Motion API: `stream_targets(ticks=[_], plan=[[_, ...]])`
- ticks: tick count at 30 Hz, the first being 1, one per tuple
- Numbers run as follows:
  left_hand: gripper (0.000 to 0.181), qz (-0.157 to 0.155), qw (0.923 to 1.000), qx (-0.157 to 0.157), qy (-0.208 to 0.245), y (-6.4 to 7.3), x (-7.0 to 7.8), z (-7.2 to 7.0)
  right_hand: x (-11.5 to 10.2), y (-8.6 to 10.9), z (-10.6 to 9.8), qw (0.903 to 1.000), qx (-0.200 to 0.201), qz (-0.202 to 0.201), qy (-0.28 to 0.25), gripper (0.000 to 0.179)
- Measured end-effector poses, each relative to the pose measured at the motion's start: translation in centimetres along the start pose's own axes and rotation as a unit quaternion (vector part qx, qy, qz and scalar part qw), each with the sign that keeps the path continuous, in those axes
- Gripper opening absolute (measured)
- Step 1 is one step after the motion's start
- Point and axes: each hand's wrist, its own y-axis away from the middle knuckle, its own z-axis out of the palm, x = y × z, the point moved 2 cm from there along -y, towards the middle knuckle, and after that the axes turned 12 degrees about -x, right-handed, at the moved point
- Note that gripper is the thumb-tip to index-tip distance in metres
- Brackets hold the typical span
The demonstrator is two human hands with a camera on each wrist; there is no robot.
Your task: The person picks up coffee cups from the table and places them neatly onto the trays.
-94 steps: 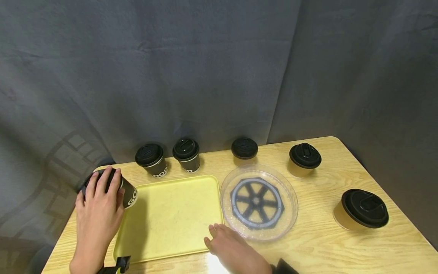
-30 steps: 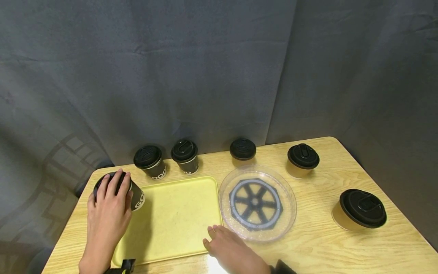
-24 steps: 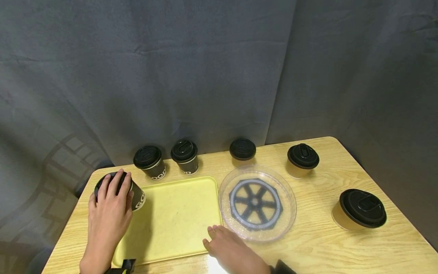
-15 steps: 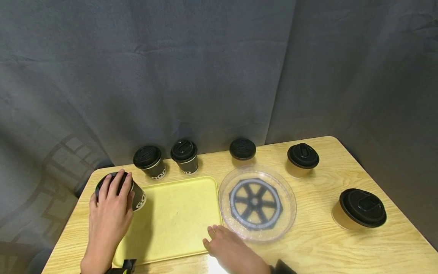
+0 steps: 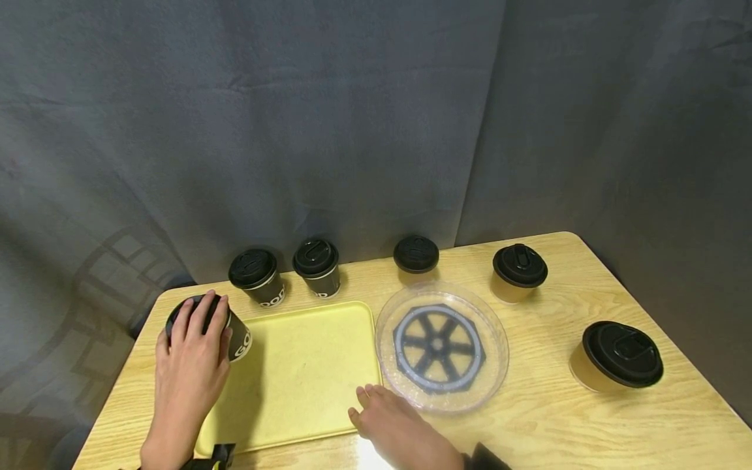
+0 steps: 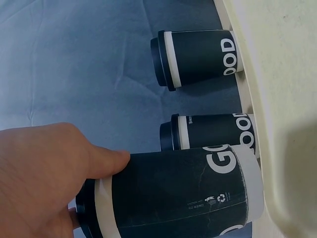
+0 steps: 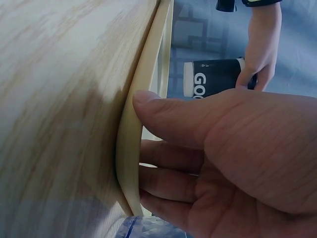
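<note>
My left hand (image 5: 190,372) grips a large black lidded paper coffee cup (image 5: 239,338) from above, at the tray's back left corner. The left wrist view shows the cup's white base (image 6: 251,183) beside the tray rim; I cannot tell whether it touches anything. A shallow yellow tray (image 5: 305,365) lies in front of me. At its front right corner my right hand (image 5: 405,427) pinches the rim, thumb (image 7: 148,98) on the outer side and fingers over the inner side. The inner fingertips are partly hidden.
Two smaller black cups (image 5: 256,277), (image 5: 318,267) stand behind the tray. A round clear container (image 5: 499,352) with a dark wheel pattern sits right of it. Brown cups with black lids (image 5: 416,256), (image 5: 519,271), (image 5: 617,356) stand at back and right. A grey curtain (image 5: 352,130) hangs behind the table.
Since the oldest frame my left hand has moved the large cup a little to the right, then almost stopped. My right hand and the tray have stayed in place.
</note>
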Motion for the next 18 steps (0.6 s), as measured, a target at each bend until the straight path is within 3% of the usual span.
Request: stream_targets(ticks=[8,18], plan=[[0.047,0.005,1.0000,0.001,-0.005,0.01,0.17,0.17,0.02,-0.06,0.04,0.9996,-0.021,0.009,-0.019,0.039],[0.048,0.011,0.9999,0.001,-0.006,-0.11,0.35,0.31,0.01,-0.16,0.11,0.9999,-0.006,0.009,0.002,0.038]])
